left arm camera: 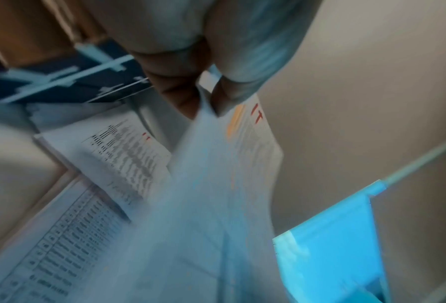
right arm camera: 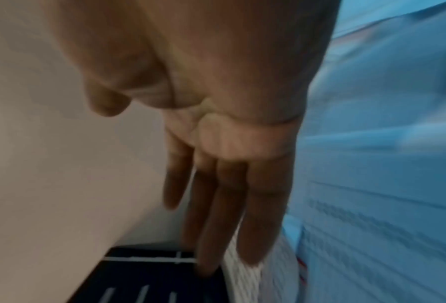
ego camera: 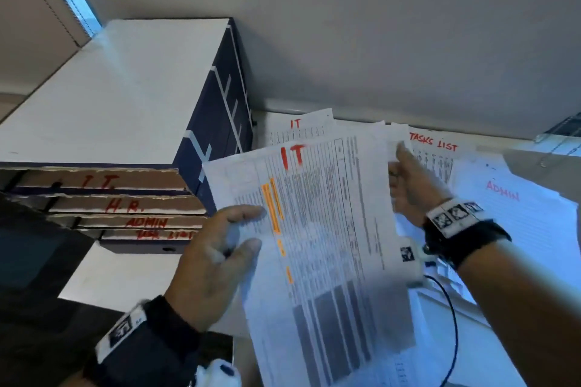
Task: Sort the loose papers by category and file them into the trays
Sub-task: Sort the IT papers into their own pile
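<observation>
Wall and desk: plain backdrop; labelled stacked trays (ego camera: pixel 125 198) at left.
Left hand (ego camera: pixel 217 261): IT sheet (ego camera: pixel 314 245) pinched at its left edge.
Right hand (ego camera: pixel 408 185): fingers behind the sheets' far right edge; grip unclear.
Risk: loose sheets could slide out and mix with ADMIN paper (ego camera: pixel 518 214) at right.

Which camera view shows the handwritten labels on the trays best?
The head view: the tray labels read IT, HR, ADMIN and a partly hidden fourth. Both wrist views show only the dark taped side of the tray stack, no labels.
</observation>
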Action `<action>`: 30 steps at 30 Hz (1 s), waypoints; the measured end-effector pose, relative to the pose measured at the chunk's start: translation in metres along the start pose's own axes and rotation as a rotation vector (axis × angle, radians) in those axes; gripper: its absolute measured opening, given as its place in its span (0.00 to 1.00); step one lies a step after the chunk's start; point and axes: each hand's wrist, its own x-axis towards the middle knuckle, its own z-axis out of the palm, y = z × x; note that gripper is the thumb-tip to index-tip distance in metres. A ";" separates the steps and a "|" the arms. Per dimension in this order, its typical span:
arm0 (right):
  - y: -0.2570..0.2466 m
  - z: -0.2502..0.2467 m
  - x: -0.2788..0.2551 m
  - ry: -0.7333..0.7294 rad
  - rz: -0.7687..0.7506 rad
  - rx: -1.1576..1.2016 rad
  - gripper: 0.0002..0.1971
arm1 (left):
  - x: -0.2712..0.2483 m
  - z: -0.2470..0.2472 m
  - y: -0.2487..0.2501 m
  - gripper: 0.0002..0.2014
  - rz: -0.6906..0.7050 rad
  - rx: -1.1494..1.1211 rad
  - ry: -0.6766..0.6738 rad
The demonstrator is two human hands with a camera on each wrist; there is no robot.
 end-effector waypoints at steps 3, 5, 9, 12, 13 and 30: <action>0.027 -0.024 -0.032 -0.292 0.097 0.223 0.55 | 0.031 0.014 -0.023 0.15 -0.067 -0.008 0.015; 0.038 -0.028 -0.053 -0.316 0.064 0.200 0.41 | 0.050 0.033 -0.041 0.14 -0.106 -0.043 0.058; 0.061 -0.016 -0.063 0.072 -0.055 -0.668 0.12 | 0.070 0.063 -0.069 0.10 -0.219 0.080 0.090; 0.077 0.000 -0.071 0.100 0.049 -0.760 0.08 | 0.071 0.088 -0.077 0.10 -0.264 0.212 -0.047; 0.085 0.004 -0.073 0.066 0.080 -0.655 0.16 | 0.071 0.097 -0.080 0.09 -0.257 0.241 -0.086; 0.105 0.012 -0.071 0.007 0.106 -0.494 0.50 | 0.060 0.126 -0.091 0.16 -0.401 -0.275 -0.317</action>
